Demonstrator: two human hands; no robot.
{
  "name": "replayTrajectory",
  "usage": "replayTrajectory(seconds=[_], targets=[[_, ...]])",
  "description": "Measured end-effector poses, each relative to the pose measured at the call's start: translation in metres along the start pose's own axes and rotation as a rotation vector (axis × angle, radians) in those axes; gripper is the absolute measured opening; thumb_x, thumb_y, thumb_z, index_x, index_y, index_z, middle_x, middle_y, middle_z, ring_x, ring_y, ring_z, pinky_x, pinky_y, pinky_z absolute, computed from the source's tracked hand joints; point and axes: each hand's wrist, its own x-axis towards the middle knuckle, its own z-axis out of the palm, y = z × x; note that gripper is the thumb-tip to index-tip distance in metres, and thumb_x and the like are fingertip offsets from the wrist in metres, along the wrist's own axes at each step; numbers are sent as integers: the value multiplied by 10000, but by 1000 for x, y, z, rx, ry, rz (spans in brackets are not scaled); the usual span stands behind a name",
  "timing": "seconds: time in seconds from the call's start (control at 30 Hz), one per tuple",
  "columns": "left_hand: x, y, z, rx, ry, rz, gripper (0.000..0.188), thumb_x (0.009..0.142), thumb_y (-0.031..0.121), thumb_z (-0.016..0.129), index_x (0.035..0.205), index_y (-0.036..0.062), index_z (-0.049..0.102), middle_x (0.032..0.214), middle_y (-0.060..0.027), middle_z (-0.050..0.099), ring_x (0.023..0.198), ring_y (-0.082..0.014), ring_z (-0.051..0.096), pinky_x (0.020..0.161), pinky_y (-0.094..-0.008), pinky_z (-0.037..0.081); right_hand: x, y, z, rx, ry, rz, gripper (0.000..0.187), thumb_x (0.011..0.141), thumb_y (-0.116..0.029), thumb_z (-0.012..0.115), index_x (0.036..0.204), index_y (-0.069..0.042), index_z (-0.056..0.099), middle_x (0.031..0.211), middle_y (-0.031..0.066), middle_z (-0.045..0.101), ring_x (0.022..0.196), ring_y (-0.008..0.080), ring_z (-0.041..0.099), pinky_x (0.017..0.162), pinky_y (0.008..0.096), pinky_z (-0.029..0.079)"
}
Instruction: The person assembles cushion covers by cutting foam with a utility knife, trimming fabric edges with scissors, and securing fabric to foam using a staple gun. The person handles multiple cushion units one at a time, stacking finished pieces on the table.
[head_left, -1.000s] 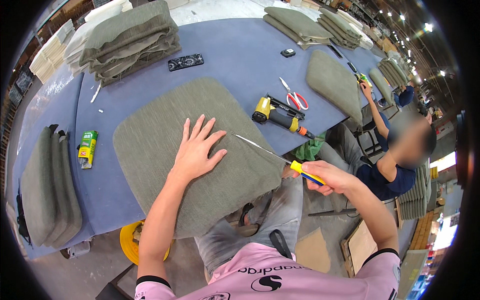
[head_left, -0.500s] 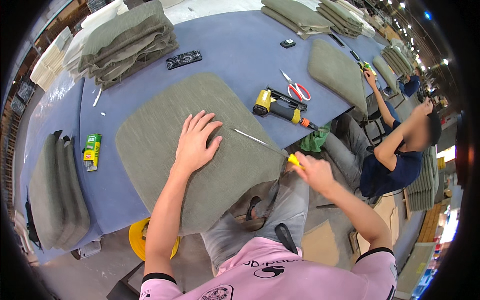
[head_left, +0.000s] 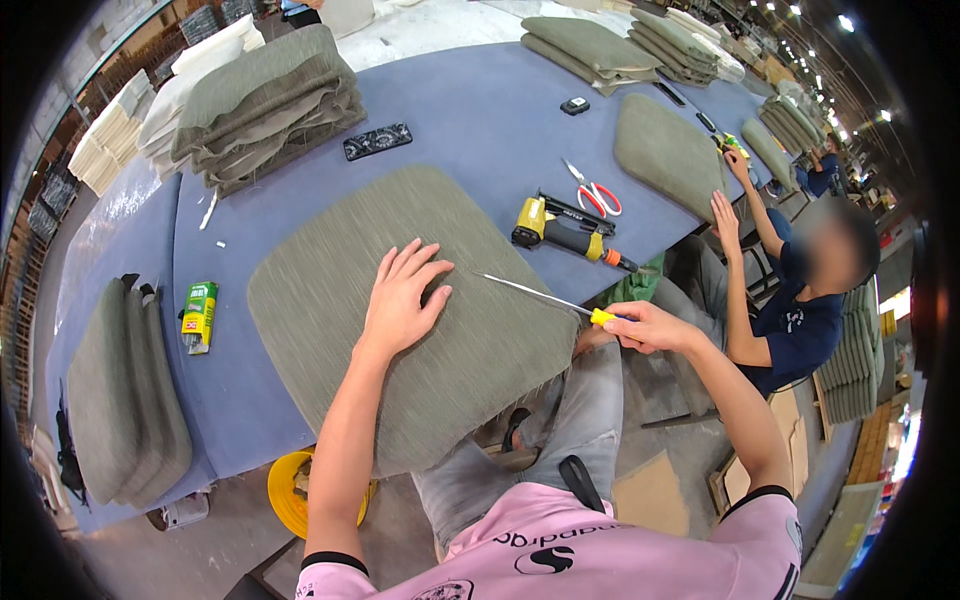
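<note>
Head view shows the left hand (head_left: 400, 305) resting on a grey-green cushion (head_left: 335, 265), fingers open, while the right hand (head_left: 655, 329) grips a yellow-handled tool (head_left: 602, 317).

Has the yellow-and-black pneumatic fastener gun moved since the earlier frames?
No. Judged against the red-handled scissors on the blue tabletop, the pneumatic fastener gun lies in the same place.

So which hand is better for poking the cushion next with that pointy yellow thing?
Probably the right hand: it holds the yellow-handled tool, whose tip reaches over the cushion. The left hand holds no tool and lies palm-down on the cushion.
</note>
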Motion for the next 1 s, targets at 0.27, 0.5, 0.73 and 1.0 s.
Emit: replayTrajectory(seconds=[0.27,0.5,0.73,1.0], targets=[[2,2,-4,-22,-22,-12,341,1015,269,691,1314,122,760,1581,-117,620,1585,-341,437,1342,-553,259,15,4,-5,-13,-50,55,406,1122,-453,652,1330,-107,690,748,-27,523,546,48,362,485,253,272],[0,2,-6,-19,-9,-10,329,1010,260,709,1309,132,761,1582,-117,618,1586,-345,433,1341,-554,259,-3,-12,6,-703,329,-199,452,1008,-370,780,1285,-37,652,862,86,721,734,132,700,658,326,530],[2,4,0,-7,5,23,325,1007,255,717,1306,135,763,1573,-119,626,1579,-347,445,1332,-549,274,14,39,54,-810,457,-352,323,988,-296,752,1147,-97,553,908,169,763,673,358,738,603,451,583],[-2,-1,-2,17,23,24,329,1005,235,719,1312,125,759,1566,-128,630,1565,-352,463,1325,-547,289,53,76,95,-1000,921,-474,291,938,-198,779,1134,-115,580,896,144,666,794,377,727,662,523,578]])
